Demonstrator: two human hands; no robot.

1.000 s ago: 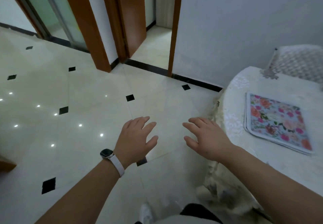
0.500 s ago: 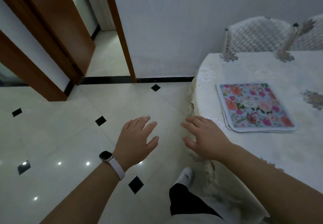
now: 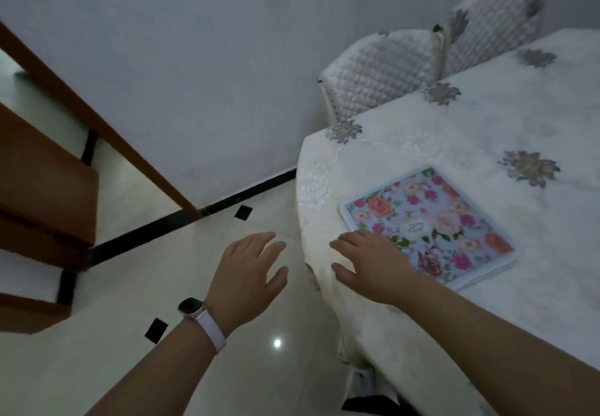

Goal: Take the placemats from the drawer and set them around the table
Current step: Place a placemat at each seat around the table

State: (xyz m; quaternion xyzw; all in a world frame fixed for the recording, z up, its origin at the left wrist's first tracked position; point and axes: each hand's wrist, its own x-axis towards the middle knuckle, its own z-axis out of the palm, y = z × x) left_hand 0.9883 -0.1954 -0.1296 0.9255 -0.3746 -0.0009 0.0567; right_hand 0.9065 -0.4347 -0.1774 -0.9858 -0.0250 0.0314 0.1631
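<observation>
Head view: left hand (image 3: 246,273) and right hand (image 3: 373,263) spread, empty, near floral placemats (image 3: 431,217) on table (image 3: 519,117).

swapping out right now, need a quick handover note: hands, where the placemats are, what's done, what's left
Left hand: open, holds nothing, over the floor beside the table.
Right hand: open, holds nothing, over the table's edge at the near corner of the placemats; contact cannot be told.
Placemats: floral, in one stack on the tablecloth near the edge; layered edges show several.
Done: the mats are out and on the table. The drawer is not in view.
Left: take the mats from the stack and lay them around the table, likely one per seat; two chairs stand at the far side.
</observation>
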